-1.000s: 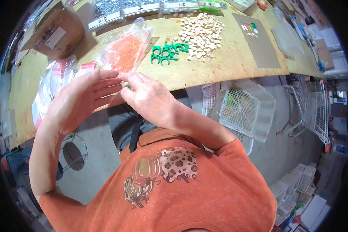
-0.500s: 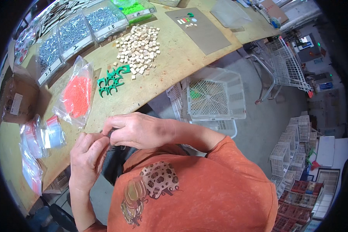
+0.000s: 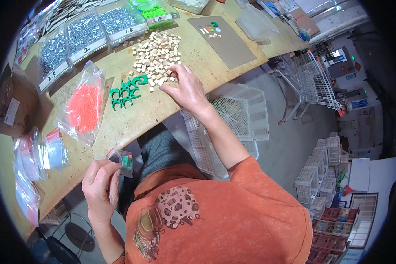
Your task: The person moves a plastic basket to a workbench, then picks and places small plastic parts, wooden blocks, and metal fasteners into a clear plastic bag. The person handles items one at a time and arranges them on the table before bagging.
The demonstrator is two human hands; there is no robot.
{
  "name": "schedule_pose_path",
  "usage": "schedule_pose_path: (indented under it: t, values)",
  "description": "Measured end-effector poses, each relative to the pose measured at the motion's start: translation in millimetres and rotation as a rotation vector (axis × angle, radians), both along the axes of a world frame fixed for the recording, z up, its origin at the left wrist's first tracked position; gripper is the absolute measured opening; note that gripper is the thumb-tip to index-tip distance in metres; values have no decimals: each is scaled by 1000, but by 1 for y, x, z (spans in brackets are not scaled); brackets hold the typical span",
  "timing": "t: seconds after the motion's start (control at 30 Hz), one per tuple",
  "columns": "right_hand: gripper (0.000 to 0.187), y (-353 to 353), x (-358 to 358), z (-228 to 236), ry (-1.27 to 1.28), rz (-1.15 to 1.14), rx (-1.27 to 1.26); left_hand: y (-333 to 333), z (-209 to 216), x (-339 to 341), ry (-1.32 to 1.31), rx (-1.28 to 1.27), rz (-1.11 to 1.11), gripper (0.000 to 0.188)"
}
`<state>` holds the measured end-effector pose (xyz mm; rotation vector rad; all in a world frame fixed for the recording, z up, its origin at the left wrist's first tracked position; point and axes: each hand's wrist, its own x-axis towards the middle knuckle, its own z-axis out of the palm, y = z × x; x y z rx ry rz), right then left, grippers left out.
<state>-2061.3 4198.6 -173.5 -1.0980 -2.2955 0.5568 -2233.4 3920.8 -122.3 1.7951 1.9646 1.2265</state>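
The left grip point(image 3: 101, 185) partly covers the small clear bag point(image 3: 127, 163).

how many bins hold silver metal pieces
3 in a row along the table: the left bin, the middle bin, the right bin beside the lime-green pieces. More may be hidden.

Two hands point(image 3: 188, 91), one held bag point(image 3: 126, 163), three bins point(image 3: 87, 53) of metal pins point(image 3: 84, 37), perhaps eight green clips point(image 3: 126, 92)

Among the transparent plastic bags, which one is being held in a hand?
The small bag with a green piece inside, pinched by the left hand; the larger bag of orange pieces and the red-striped bags lie on the table.
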Motion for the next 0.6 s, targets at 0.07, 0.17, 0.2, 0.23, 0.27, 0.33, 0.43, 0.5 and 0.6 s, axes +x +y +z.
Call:
schedule_pose_path:
  t: [0.07, 0.17, 0.2, 0.23, 0.27, 0.33, 0.43, 0.5, 0.6]
  values:
    - [38, 3, 1, -6, 22, 31, 34, 1, -1, 0, 3, 12, 16, 16]
    - [26, 2, 2, -12, 69, 47, 35, 4, 0, 2, 31, 50, 37, 17]
    - [21, 1, 3, -13, 86, 45, 26, 5, 0, 2, 45, 68, 39, 17]
    - [20, 0, 5, -14, 118, 48, 25, 6, 0, 3, 59, 86, 40, 16]
    - [19, 0, 7, -15, 150, 50, 24, 8, 0, 3, 60, 99, 43, 17]
    - [20, 2, 8, -15, 228, 55, 7, 13, 2, 3, 69, 123, 54, 19]
    - [26, 4, 9, -20, 393, 52, -117, 24, 5, 5, 84, 154, 61, 20]
    - [23, -6, 6, -6, 569, 102, -528, 33, 2, 5, 113, 185, 55, 21]
    - [17, -38, -2, 32, 579, 245, -542, 48, -1, 6, 186, 232, 52, 21]
